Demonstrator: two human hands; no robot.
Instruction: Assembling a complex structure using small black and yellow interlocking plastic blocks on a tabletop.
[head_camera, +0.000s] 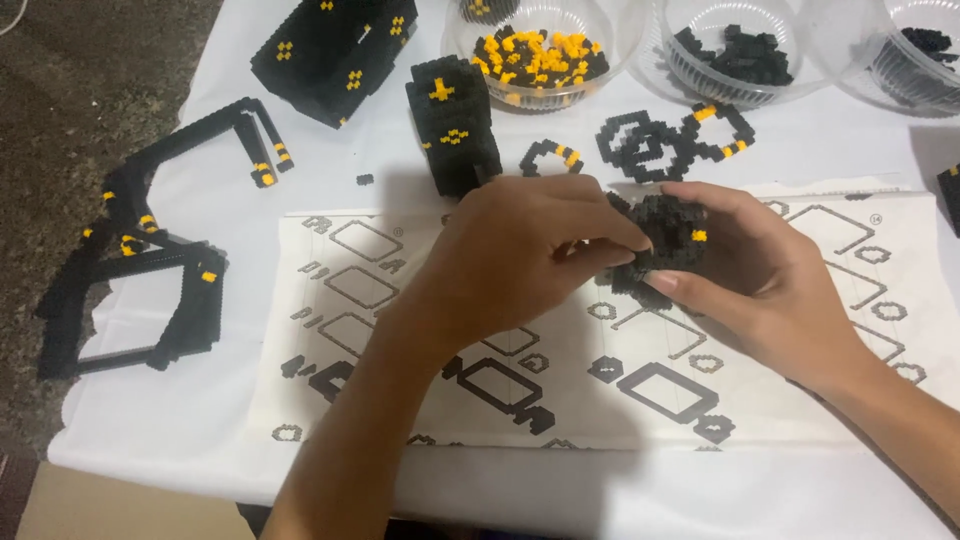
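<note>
Both hands meet above the instruction sheet (640, 370). The left hand (520, 250) pinches at the near edge of a small black block assembly (665, 240) with one yellow stud; the right hand (765, 270) cups and grips it from the far side. Judged step: seating a piece onto this sub-assembly. The next move calls for firm, aligned pressure without cracking it apart. Counted: three clear bowls in full view, one of mixed yellow-and-black bricks (535, 55), two of black; two large black built sections beyond.
</note>
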